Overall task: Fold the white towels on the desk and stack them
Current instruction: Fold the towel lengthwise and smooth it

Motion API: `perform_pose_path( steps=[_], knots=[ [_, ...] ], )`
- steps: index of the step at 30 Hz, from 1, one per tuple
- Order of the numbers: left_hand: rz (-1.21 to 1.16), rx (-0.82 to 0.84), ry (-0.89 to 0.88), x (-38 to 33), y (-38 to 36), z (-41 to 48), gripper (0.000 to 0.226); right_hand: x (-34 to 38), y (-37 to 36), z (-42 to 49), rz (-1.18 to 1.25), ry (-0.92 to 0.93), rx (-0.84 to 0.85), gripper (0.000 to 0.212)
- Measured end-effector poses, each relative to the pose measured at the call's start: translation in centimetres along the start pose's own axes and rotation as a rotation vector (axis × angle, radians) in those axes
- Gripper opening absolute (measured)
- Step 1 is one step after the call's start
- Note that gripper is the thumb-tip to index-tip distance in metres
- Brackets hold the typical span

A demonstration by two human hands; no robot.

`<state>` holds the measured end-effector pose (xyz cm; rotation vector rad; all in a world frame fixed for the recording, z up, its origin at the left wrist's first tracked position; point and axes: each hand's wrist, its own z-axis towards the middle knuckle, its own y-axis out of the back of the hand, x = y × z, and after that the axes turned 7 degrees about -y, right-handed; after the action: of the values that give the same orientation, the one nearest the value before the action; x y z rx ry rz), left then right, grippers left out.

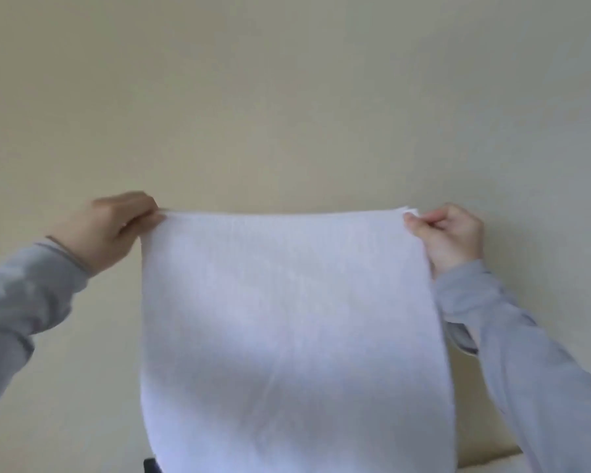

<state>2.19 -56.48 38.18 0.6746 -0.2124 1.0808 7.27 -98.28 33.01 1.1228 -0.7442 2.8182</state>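
Observation:
A white towel (290, 336) hangs flat in the air in front of me, stretched between both hands and filling the lower middle of the view. My left hand (113, 227) pinches its top left corner. My right hand (447, 233) pinches its top right corner, where the layers of cloth show slightly apart. The towel's lower edge runs out of the frame. The desk and any other towels are hidden.
A plain cream wall (287, 97) fills the background. A small dark object (150, 465) peeks out at the bottom edge left of the towel. A pale surface (485, 459) shows at the lower right, behind my grey sleeve.

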Motion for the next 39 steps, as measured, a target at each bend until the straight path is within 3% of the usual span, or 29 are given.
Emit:
perform_pose_path(
  steps=[8,14,20,27,31,37,39],
  knots=[
    [-0.381,0.1,0.342,-0.4,-0.6,-1.9,0.031,0.7,1.1,1.2,-0.043,0.057,0.153,0.024],
    [-0.739,0.154,0.442,-1.3,-0.4,0.2,0.027,0.3,2.9,2.2,-0.076,-0.14,0.295,0.016],
    [-0.918,0.047,0.612,-2.1,-1.9,0.6,0.018,0.6,4.4,2.3,-0.063,-0.239,0.307,0.013],
    [-0.898,-0.086,0.636,-3.6,-2.8,1.0,0.007,0.7,4.9,2.0,-0.102,-0.139,0.223,0.017],
    [-0.826,-0.116,0.704,-4.6,-3.7,1.5,0.023,1.6,5.1,1.6,-0.152,-0.086,0.228,0.021],
    [-0.7,-0.384,0.445,-4.5,-1.0,4.2,0.006,6.0,7.2,3.0,-0.001,0.225,0.165,0.015],
    [-0.637,-0.318,0.452,-4.8,-1.8,4.4,0.008,5.1,6.3,3.1,-0.16,0.216,0.147,0.023]
  ],
)
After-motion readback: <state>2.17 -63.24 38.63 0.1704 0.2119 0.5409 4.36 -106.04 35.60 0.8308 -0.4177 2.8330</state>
